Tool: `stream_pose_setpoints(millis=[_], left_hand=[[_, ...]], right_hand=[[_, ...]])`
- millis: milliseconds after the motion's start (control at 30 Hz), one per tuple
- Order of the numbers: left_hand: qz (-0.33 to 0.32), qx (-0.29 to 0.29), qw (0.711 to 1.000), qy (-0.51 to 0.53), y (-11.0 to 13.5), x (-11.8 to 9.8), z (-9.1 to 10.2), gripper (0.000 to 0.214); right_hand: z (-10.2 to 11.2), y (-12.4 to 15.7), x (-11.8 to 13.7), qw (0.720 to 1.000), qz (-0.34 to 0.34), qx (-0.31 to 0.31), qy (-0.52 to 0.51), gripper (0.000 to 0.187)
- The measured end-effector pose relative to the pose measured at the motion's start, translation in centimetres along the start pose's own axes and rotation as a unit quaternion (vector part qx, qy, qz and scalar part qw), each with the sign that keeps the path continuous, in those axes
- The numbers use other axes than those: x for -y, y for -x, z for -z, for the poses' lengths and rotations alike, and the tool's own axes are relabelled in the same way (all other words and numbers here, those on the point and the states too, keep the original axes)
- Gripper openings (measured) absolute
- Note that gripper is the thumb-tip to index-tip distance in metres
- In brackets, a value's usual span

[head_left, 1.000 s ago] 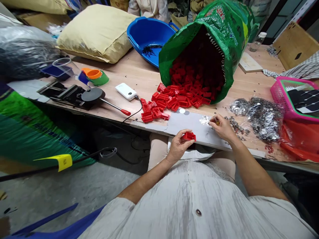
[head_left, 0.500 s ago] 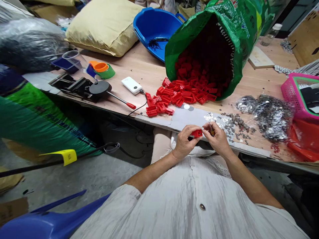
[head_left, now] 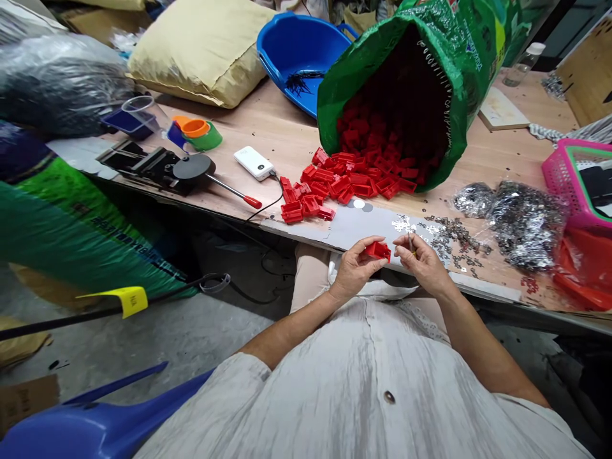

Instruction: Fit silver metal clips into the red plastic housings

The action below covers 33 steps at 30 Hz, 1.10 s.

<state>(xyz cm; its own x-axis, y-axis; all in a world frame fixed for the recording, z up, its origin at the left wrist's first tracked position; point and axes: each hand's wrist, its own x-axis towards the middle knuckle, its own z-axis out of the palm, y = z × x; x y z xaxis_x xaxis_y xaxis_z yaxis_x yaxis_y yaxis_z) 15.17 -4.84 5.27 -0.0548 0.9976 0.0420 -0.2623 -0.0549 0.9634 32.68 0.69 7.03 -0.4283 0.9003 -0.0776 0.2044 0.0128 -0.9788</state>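
Observation:
Between the thumb and fingers of my left hand [head_left: 356, 268] is a red plastic housing [head_left: 377, 250], its hollow side partly in view. My right hand [head_left: 423, 264], a short gap to the right of it, is closed around a small slim tool [head_left: 412, 245] with a thin metal shaft and a yellowish handle; its exact kind is hidden by the fingers. Both hands are above the table's front edge. Beyond them lie small metal plates [head_left: 404, 223] and a pile of matching red housings [head_left: 339, 182].
A green sack [head_left: 329, 121] lies open, spilling red housings. To the right are metal parts in a clear plastic bag [head_left: 526, 223] and a pink basket [head_left: 554, 172]. Leftward stand a lever press [head_left: 191, 169], a white power bank [head_left: 253, 163] and a blue basin [head_left: 282, 44].
My hands have moved apart: the right hand has drawn back from the red housing. My left hand has turned the housing, so more of its hollow shows.

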Motion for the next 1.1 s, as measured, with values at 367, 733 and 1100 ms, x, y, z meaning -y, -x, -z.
stream_pose_setpoints(millis=[367,733,1100], left_hand=[[0.034,0.018,0.994,0.101,-0.4,0.2,0.2,0.055],[0.085,0.05,0.988,0.115,-0.5,-0.6,0.3,0.06],[0.101,0.049,0.985,0.134,-0.5,-1.0,0.0,0.055]], right_hand=[[0.7,1.2,1.1,0.96,0.183,0.053,0.203,0.015],[1.1,0.9,1.2,0.903,0.303,0.106,0.288,0.018],[0.6,1.5,1.2,0.952,0.219,0.06,0.203,0.017]])
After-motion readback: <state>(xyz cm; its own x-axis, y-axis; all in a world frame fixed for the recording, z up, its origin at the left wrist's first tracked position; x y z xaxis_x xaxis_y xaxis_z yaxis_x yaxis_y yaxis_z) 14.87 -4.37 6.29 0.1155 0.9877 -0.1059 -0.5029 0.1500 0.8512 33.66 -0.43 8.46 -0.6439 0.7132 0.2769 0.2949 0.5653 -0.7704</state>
